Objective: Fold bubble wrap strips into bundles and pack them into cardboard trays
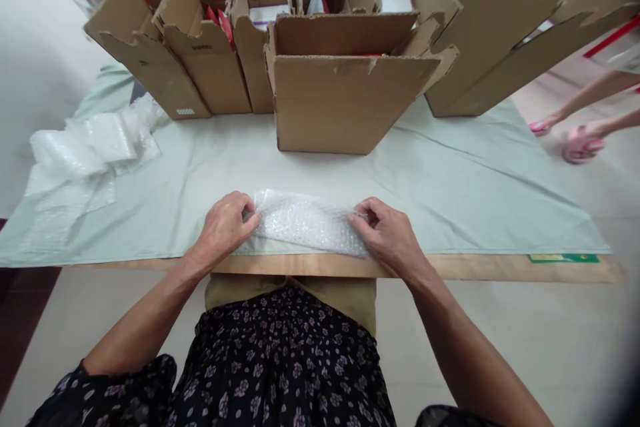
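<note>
I am pinching a bubble-wrap bundle (307,221) at both ends, my left hand (223,227) and right hand (387,235) fingers closed on it. It is lying at the table's near edge (500,267), bare cloth (450,180) separating it from the open cardboard box (345,103).

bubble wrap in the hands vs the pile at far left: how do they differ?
The held bubble wrap is one compact piece pinched by left hand and right hand; the loose pile is several sheets, spread wider, untouched. Held piece lies near the table edge; pile farther back. Both clear, on the green cloth.
</note>
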`<state>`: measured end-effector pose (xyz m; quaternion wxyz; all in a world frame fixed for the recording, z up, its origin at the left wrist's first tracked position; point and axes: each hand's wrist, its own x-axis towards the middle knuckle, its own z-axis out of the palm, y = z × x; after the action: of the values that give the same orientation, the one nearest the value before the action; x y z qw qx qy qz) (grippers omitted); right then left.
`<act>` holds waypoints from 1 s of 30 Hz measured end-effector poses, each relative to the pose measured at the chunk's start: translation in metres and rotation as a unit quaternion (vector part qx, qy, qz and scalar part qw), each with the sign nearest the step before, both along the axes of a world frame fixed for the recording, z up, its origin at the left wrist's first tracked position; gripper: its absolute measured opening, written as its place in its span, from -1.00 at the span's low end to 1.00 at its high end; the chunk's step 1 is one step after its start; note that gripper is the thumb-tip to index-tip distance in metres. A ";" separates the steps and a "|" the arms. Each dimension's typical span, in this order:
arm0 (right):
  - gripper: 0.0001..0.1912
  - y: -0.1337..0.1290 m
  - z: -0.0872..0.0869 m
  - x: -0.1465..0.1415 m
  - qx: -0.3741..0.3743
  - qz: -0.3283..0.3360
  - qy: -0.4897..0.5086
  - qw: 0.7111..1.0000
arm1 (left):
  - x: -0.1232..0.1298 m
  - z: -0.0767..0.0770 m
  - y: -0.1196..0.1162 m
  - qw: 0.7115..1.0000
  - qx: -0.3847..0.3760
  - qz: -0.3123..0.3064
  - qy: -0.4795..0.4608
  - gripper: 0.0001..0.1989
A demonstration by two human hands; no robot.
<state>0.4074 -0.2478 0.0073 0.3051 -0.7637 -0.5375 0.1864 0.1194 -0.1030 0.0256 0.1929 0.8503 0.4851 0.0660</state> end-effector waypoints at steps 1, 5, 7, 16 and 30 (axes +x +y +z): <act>-0.83 -0.008 0.004 -0.003 0.000 0.002 0.043 0.999 | -0.002 0.003 0.002 1.000 -0.002 -0.005 -0.015 -0.94; -0.53 -0.042 0.017 -0.024 0.003 0.027 0.184 0.982 | 0.007 0.016 0.022 0.995 0.054 -0.041 -0.075 -0.86; -0.38 -0.055 0.015 -0.042 -0.008 0.046 0.244 0.969 | 0.025 0.021 0.036 0.988 0.100 -0.075 -0.088 -0.77; -0.54 -0.059 -0.013 -0.082 0.019 0.022 0.203 0.979 | 0.070 0.008 0.021 0.960 0.141 -0.218 -0.108 -0.70; -0.52 -0.040 -0.007 -0.085 0.024 0.000 0.562 0.827 | -0.004 -0.025 -0.058 0.923 -0.162 -0.204 -0.282 -0.21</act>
<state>0.3222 -0.2875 0.0001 0.5730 -0.5194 -0.2775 0.5700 0.1150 -0.1615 0.0009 0.4663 0.8343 0.2302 0.1830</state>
